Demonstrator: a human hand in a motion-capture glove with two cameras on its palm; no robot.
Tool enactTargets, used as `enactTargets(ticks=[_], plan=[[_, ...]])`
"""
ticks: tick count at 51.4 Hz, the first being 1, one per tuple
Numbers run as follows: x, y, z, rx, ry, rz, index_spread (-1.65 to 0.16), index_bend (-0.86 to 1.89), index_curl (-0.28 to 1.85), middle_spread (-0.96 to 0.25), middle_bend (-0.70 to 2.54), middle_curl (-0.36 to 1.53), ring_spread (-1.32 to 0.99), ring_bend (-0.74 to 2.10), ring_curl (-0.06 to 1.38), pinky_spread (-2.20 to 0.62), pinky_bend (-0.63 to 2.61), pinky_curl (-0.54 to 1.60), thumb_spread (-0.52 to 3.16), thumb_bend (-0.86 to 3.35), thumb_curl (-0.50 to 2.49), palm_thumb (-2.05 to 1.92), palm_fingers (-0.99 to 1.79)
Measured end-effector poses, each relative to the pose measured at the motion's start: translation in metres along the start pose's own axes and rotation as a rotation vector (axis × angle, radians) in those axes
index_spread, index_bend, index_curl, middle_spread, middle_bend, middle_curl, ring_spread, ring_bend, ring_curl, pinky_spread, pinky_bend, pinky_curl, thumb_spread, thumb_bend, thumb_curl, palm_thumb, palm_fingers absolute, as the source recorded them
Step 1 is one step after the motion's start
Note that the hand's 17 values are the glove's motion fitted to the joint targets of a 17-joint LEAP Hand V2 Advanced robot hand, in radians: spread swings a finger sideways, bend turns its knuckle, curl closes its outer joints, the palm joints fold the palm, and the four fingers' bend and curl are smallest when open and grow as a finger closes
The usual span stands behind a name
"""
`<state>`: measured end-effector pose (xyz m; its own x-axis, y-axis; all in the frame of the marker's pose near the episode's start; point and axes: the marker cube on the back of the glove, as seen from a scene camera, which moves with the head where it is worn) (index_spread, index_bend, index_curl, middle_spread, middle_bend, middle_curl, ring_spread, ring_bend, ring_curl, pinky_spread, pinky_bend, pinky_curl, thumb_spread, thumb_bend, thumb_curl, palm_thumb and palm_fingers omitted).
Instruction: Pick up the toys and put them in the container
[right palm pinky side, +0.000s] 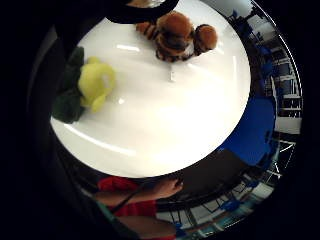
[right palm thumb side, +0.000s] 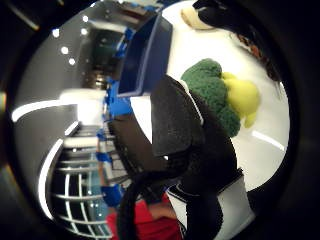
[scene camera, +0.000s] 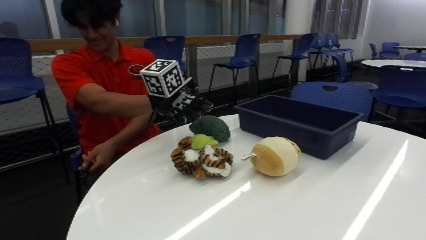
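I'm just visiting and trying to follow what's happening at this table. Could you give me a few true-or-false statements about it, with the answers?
1. The blue container already holds a toy. False: what shows of its inside is bare, and all three toys lie on the white table.
2. The gloved right hand hovers by the green broccoli toy. True.
3. The tiger toy lies inside the container. False: it lies on the table beside the broccoli toy.
4. The round tan toy sits on the table near the container. True.
5. The person's bare hand holds the tiger toy. False: it is at the table's edge, holding no toy.
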<state>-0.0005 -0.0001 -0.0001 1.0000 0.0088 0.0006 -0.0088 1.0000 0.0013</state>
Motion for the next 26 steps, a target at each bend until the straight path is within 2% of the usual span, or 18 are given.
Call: enactTargets(ticks=[5, 11, 26], plan=[[0.000, 0.000, -0.001, 0.000, 0.009, 0.000, -0.22, 0.22, 0.09, -0.11, 0.16, 0.05, -0.09, 0.17, 0.03, 0.00, 0.50, 0.14, 0.77, -0.03, 0.00, -0.05, 0.10], [-0.002, 0.000, -0.002, 0.007, 0.023, -0.001, -0.29, 0.22, 0.14, -0.14, 0.17, 0.09, -0.12, 0.19, 0.05, -0.01, 0.54, 0.19, 1.07, -0.03, 0.02, -0.05, 0.07], [-0.010, -0.003, -0.002, 0.017, 0.039, -0.012, -0.34, 0.23, 0.24, -0.17, 0.18, 0.17, -0.15, 0.20, 0.11, -0.01, 0.57, 0.24, 1.33, -0.04, 0.06, -0.07, 0.03]])
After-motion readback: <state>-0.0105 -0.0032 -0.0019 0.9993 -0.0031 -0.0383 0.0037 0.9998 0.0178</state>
